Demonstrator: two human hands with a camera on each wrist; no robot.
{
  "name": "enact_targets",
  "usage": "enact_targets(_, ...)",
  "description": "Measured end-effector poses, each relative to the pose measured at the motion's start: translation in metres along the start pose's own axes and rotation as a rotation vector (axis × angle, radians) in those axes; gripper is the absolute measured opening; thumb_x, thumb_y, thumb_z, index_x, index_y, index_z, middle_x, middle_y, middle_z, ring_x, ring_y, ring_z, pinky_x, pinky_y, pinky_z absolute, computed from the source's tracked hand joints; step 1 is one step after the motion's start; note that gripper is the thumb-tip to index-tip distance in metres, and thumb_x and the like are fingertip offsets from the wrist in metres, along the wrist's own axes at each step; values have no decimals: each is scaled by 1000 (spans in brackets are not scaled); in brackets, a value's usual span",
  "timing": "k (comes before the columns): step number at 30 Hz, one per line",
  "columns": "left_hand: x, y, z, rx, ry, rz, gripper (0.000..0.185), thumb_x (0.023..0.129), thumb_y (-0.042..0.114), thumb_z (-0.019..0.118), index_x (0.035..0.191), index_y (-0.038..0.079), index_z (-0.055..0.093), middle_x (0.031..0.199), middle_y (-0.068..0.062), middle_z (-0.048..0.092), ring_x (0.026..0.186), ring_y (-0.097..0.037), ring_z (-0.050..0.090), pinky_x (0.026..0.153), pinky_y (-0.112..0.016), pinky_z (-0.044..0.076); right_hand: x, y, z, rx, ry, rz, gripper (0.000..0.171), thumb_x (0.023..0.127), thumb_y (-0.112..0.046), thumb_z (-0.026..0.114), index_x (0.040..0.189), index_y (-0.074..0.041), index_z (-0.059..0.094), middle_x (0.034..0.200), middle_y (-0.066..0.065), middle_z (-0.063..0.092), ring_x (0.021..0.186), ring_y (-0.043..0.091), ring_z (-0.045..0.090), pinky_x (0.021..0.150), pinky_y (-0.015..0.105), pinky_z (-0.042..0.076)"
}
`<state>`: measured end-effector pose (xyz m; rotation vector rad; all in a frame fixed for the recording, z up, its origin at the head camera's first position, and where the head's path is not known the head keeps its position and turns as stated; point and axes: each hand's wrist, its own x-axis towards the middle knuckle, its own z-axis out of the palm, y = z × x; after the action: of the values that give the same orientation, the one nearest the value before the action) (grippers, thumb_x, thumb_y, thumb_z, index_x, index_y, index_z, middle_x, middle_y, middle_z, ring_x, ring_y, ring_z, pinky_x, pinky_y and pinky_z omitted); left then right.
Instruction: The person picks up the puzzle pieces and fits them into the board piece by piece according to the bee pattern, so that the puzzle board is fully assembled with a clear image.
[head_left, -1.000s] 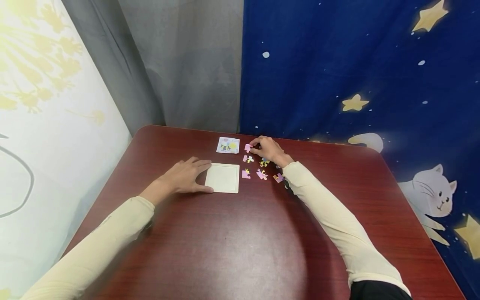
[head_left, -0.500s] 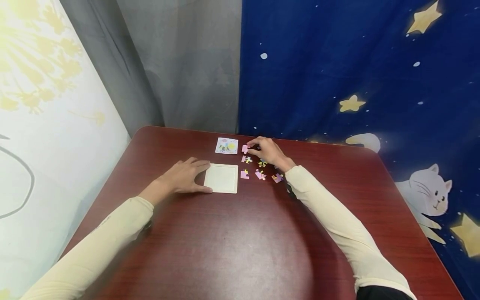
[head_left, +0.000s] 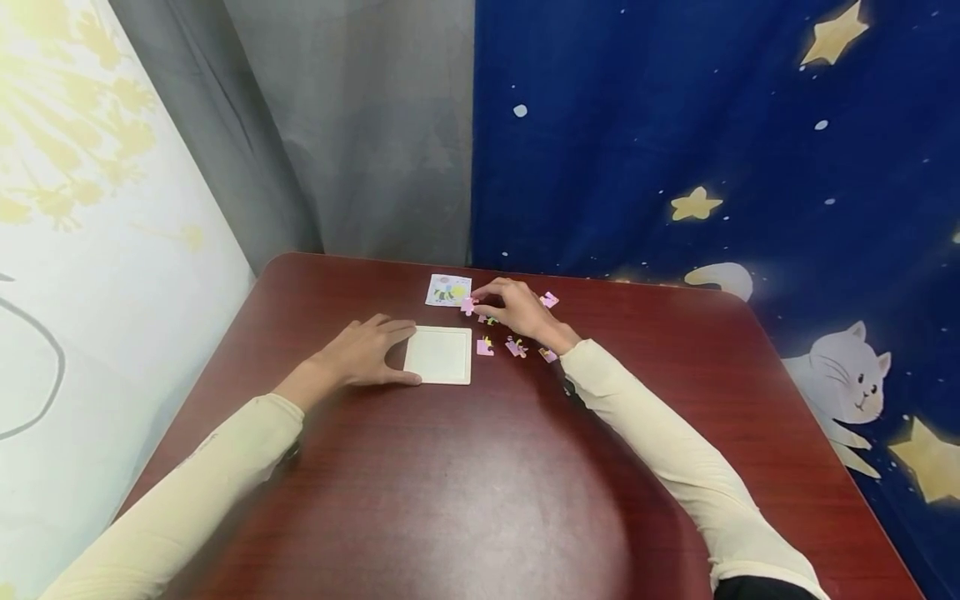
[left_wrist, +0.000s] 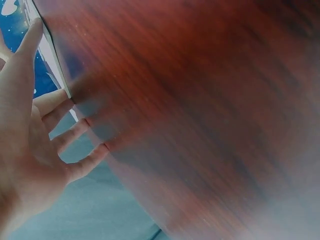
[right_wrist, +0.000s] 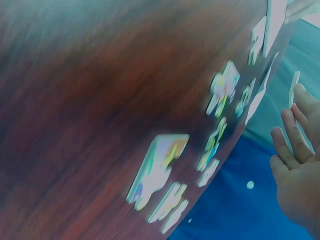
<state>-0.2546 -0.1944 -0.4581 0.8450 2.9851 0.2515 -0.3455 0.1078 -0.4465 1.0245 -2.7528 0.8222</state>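
My left hand holds the left side of a square cream puzzle tray, thumb at its near corner and fingers at its far corner. In the left wrist view the tray's edge lies between thumb and forefinger, while the other fingers touch the tabletop. My right hand pinches a pink puzzle piece between thumb and fingertips, beyond the tray's far right corner. The right wrist view shows this puzzle piece lifted off the table. Other jigsaw pieces lie right of the tray, some hidden under the right hand.
A small picture card with a bee lies behind the tray. One pink piece lies near the table's far edge, another below the right wrist. Curtains hang close behind the reddish-brown table.
My right hand has picked up the pink piece and moved left and slightly nearer with it, towards the tray. The left hand has stayed on the tray; the head view has shifted slightly.
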Motion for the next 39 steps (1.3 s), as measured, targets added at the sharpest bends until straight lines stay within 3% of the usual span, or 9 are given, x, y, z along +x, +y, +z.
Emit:
enact_targets(11,4,-2,2,13,-4,-5,102,66,84,57,143,18,47,146,3,44,131,-23,37,97,-56,38,6,-24,21,53,-16,-73,28,87,-27,72,111,-13,72,109,0,69,101,14,60,89,32,47)
enact_targets(18,4,-2,1,11,-25,-6,102,66,84,56,143,18,46,146,3,43,132,-24,36,97,-57,38,9,-36,30,60,-61,-79,25,87,-28,71,110,-17,73,107,-6,69,104,8,59,92,28,45)
enact_targets(26,4,-2,0,4,-19,7,103,65,85,56,143,17,47,145,2,44,131,-24,37,96,-56,40,10,-44,43,43,-91,-100,25,87,-29,71,109,-17,73,106,-6,69,103,7,60,91,26,45)
enact_targets(32,2,-2,0,-4,-45,-7,102,66,83,58,143,16,46,146,1,44,132,-25,37,95,-55,41,10,-48,53,36,-122,-144,23,88,-28,70,108,-16,73,102,-4,69,97,13,62,83,26,47)
enact_targets(39,8,-3,-2,8,-44,-7,103,66,84,57,143,17,46,146,1,43,132,-26,37,94,-53,43,14,-53,54,-23,-130,-141,24,86,-28,72,107,-15,74,100,-3,69,96,11,60,83,25,46)
